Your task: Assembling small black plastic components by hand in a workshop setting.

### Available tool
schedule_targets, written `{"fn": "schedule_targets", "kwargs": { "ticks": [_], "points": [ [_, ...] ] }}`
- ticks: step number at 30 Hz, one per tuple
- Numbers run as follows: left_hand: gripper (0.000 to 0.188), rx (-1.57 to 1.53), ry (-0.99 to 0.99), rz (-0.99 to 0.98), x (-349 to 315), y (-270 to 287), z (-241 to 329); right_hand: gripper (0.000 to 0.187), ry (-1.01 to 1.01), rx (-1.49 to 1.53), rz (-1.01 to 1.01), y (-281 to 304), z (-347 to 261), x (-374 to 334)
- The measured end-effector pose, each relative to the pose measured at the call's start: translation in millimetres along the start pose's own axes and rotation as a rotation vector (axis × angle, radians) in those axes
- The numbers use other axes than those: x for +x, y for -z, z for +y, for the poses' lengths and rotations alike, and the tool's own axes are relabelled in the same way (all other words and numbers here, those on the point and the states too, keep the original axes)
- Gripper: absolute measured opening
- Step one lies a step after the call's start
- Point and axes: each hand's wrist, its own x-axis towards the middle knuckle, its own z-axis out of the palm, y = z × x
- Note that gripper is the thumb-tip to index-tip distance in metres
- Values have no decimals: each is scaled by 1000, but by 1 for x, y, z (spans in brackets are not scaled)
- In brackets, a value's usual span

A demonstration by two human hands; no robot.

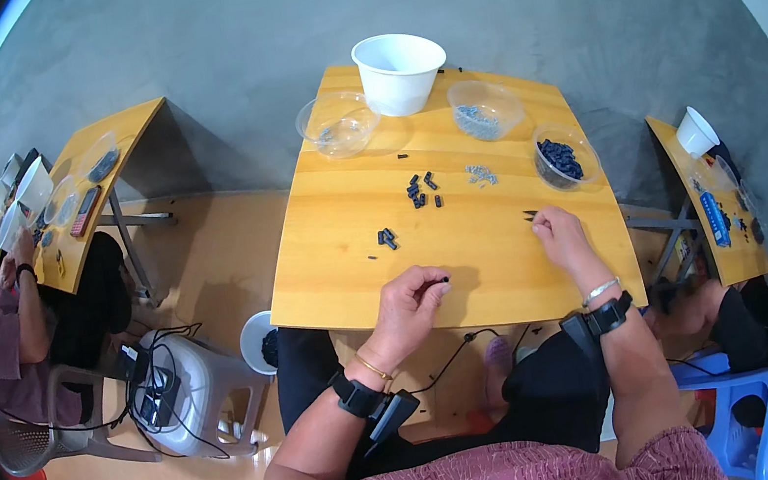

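My left hand (404, 308) is over the table's near edge, thumb and fingers pinched on a small black cylindrical piece (446, 279). Further right, my right hand (560, 235) is closed above the tabletop. Two thin dark prongs, which look like tweezers (529, 215), stick out of it to the left. Beyond my left hand lies a little group of black cylindrical pieces (388, 238), with a larger group (418, 197) behind it. A scatter of small silvery parts (482, 175) is to the right of these.
On the wooden table (330, 278) stand a white tub (402, 88), a clear bowl (342, 142), a clear bowl of silvery parts (487, 110) and a clear bowl of black pieces (563, 159). A white bucket (256, 344) is beside my left leg. People work at side tables.
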Motion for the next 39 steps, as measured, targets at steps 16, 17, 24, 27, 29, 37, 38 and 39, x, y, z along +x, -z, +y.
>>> {"fn": "schedule_targets", "kwargs": {
  "ticks": [16, 17, 24, 27, 29, 37, 38, 39],
  "points": [
    [10, 95, 2, -113, 4, 7, 9, 6, 266, -38, -1, -43, -24, 85],
    [10, 97, 0, -111, 4, 7, 9, 6, 272, -61, -11, -42, -25, 84],
    [10, 109, -24, -61, -2, 1, 0, 8, 381, -337, 5, -52, -39, 63],
    [11, 120, -32, -47, -6, 1, 2, 9, 380, -334, -93, -50, -54, 37],
    [11, 135, -37, -45, -8, 0, 2, 7, 373, -295, -75, -42, -60, 18],
    [8, 438, -291, 32, -13, -4, 5, 9, 397, -162, 189, -6, -73, -1],
    [8, 432, -298, 20, -14, -7, 4, 9, 322, -121, 105, -17, -55, -3],
    [8, 477, -337, 3, -12, -8, 4, 10, 259, -76, 19, -23, -46, -3]
  ]
}}
